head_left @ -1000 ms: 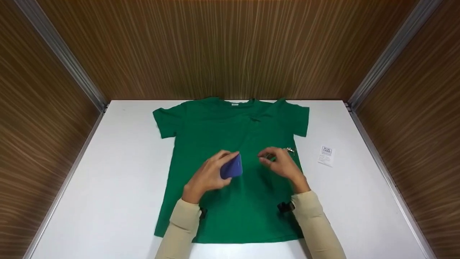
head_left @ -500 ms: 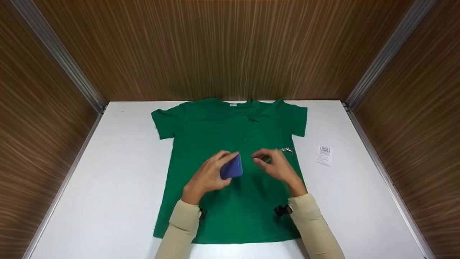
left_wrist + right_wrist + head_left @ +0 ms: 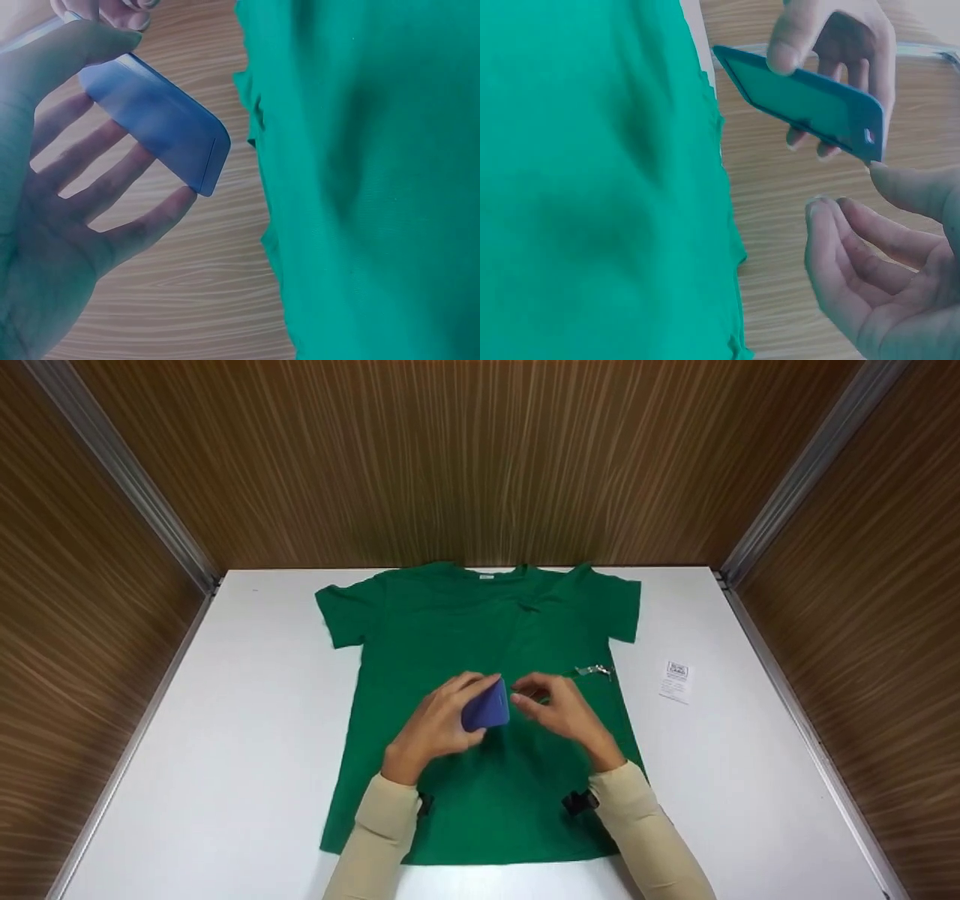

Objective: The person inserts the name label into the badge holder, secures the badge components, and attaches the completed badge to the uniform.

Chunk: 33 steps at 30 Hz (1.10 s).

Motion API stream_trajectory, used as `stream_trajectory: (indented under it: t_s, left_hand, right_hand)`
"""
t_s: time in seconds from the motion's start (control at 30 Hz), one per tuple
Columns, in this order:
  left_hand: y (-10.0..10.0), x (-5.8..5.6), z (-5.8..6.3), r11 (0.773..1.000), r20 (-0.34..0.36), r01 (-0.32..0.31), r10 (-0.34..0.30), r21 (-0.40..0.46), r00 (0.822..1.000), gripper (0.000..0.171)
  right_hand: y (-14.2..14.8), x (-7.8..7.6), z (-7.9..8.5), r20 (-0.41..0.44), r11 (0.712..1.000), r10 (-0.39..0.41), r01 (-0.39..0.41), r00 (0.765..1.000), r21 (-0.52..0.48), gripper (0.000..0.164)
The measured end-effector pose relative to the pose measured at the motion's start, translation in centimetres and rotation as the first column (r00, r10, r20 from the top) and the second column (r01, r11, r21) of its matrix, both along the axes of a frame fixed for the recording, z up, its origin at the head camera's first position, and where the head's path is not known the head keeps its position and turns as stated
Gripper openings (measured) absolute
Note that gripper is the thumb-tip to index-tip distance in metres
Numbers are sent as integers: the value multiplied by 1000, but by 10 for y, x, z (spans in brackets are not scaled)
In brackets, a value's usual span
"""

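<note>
- Left hand (image 3: 439, 724) pinches a blue rectangular plastic holder (image 3: 487, 709), seemingly steadying it.
- Right hand (image 3: 564, 708) hovers just right, thumb spread from fingers; gripping would call for closing them.

shirt (image 3: 465, 641) on table (image 3: 247, 697) | card (image 3: 676, 681) right of shirt | case (image 3: 489, 709) in left hand (image 3: 441, 720), above shirt | wall (image 3: 465, 465) behind

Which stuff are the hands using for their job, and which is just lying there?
Probably part of the job:
blue holder, in the left hand
right hand, close beside it

Seemingly just lying about:
green shirt, spread on the white table
metal clip, near the shirt's edge
white card, on the table
</note>
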<state>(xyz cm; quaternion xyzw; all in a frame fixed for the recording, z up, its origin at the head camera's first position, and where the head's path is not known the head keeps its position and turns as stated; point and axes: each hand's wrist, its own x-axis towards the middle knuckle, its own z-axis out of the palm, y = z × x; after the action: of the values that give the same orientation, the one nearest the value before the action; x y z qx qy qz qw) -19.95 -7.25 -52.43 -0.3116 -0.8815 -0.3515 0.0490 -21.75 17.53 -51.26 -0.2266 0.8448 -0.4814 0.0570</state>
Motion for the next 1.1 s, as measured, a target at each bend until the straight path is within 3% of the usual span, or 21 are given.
stream_trajectory:
  t_s: [0.5,0.83,1.1]
  left_hand:
    - [4,0,1,999,-81,-19,17,-28,997,76]
    - [6,0,0,996,-96,-50,43,-72,994,74]
    - [6,0,-3,994,-102,-64,55,-93,993,74]
  right_hand:
    - [-16,2,-5,37,997,64,-63,997,-39,19]
    - [-20,5,-5,89,982,52,-34,995,-187,33]
    - [-23,6,-5,121,983,41,-18,992,-180,35]
